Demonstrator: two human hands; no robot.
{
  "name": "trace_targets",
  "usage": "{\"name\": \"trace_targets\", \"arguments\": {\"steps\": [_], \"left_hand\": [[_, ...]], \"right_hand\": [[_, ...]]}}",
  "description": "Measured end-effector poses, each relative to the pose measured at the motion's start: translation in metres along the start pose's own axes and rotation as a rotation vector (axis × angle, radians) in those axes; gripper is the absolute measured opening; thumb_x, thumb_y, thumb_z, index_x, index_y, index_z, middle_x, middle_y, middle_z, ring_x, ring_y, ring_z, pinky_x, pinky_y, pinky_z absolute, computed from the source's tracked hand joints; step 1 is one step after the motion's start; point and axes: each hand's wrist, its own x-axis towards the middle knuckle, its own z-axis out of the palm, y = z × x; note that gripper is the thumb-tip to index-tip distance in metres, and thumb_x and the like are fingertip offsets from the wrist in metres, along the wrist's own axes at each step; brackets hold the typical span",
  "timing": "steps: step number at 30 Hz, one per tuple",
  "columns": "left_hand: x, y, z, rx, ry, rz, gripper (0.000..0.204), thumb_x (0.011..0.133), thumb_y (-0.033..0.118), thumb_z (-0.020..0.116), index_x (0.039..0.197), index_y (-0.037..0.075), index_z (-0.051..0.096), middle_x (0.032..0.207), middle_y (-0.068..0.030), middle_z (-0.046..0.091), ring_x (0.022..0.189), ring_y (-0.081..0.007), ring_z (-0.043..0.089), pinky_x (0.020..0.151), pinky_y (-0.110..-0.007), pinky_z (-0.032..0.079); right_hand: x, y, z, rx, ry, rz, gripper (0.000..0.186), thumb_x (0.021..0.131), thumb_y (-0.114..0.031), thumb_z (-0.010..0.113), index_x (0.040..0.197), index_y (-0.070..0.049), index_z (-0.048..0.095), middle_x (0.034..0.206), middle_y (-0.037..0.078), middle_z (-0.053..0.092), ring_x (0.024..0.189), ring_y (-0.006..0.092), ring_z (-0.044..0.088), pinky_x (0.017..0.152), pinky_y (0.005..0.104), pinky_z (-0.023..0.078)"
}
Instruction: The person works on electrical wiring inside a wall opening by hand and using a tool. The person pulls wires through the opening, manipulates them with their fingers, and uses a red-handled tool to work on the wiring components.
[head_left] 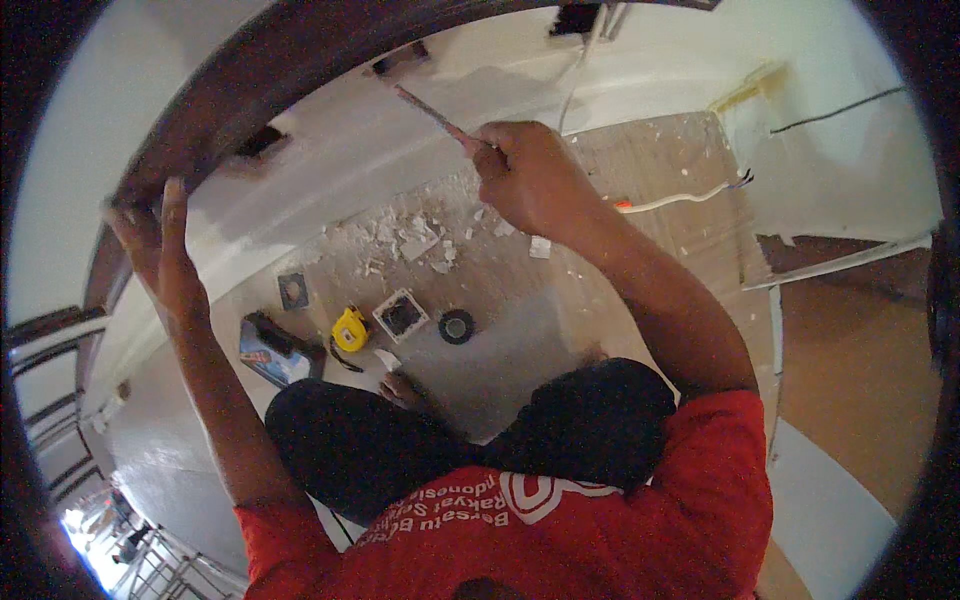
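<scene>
My left hand (165,245) rests with fingers stretched against a dark brown beam or edge (220,75) at the upper left. My right hand (525,175) is wrapped round a thin, long tool (428,110), which points up-left toward a dark cutout (400,60) in the pale wall (490,45). Further dark openings show along the wall, and a pale cable (580,65) hangs from one at the top. The tool's exact kind is too small to tell.
Below lie white debris (420,238), a yellow tape measure (350,328), a square box frame (400,315), a black tape roll (456,326), a dark square piece (293,290), a dark case (280,355) and a white cable (680,200). A pale panel (840,180) stands at the right.
</scene>
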Motion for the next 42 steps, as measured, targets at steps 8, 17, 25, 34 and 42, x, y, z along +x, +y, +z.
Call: {"name": "trace_targets", "arguments": {"steps": [8,17,25,34,42], "left_hand": [[-0.048,0.034,0.041,0.17,-0.051,0.277,0.058,0.079,0.027,0.079,0.124,-0.002,0.057,0.12,-0.0182,0.061,0.113,-0.0251,0.057,0.096,-0.036,0.044],[-0.063,0.017,0.092,-0.727,-0.812,-0.482,0.068,0.087,0.052,0.061,0.126,-0.003,0.055,0.11,-0.0156,0.064,0.104,-0.0211,0.06,0.081,-0.037,0.051],[-0.074,0.02,0.095,-0.909,-0.895,-0.542,0.087,0.08,0.052,0.07,0.137,-0.001,0.03,0.111,-0.0131,0.057,0.101,-0.0246,0.059,0.087,-0.034,0.051],[-0.061,0.034,0.084,-0.624,-0.922,-0.467,0.107,0.068,0.04,0.081,0.141,-0.01,0.021,0.117,-0.0199,0.059,0.104,-0.0245,0.061,0.093,-0.032,0.049],[-0.041,0.012,0.112,-0.634,-0.943,-0.247,0.104,0.078,0.058,0.068,0.146,-0.003,0.02,0.131,-0.0276,0.049,0.119,-0.0338,0.054,0.094,-0.038,0.051]], "right_hand": [[-0.006,-0.056,0.013,0.843,-0.108,0.683,0.022,0.095,-0.023,0.053,0.099,-0.002,0.057,0.065,0.003,0.051,0.046,0.0147,0.043,0.044,0.0301,0.036],[0.013,-0.098,0.047,1.012,0.12,0.4,0.019,0.095,-0.021,0.051,0.1,-0.005,0.059,0.069,0.004,0.051,0.055,0.0149,0.048,0.049,0.0297,0.037],[0.027,-0.1,0.054,0.621,0.184,0.492,0.031,0.096,-0.02,0.048,0.12,-0.003,0.058,0.08,0.005,0.062,0.063,0.017,0.058,0.055,0.0321,0.046],[0.035,-0.07,0.069,-0.667,0.349,-0.024,0.025,0.084,-0.022,0.057,0.097,-0.006,0.071,0.092,0.012,0.071,0.08,0.0292,0.069,0.071,0.0421,0.055],[0.085,-0.042,0.045,-0.715,0.219,0.256,0.032,0.089,-0.032,0.047,0.1,-0.009,0.066,0.094,0.013,0.069,0.085,0.0307,0.066,0.071,0.0423,0.052]]}}
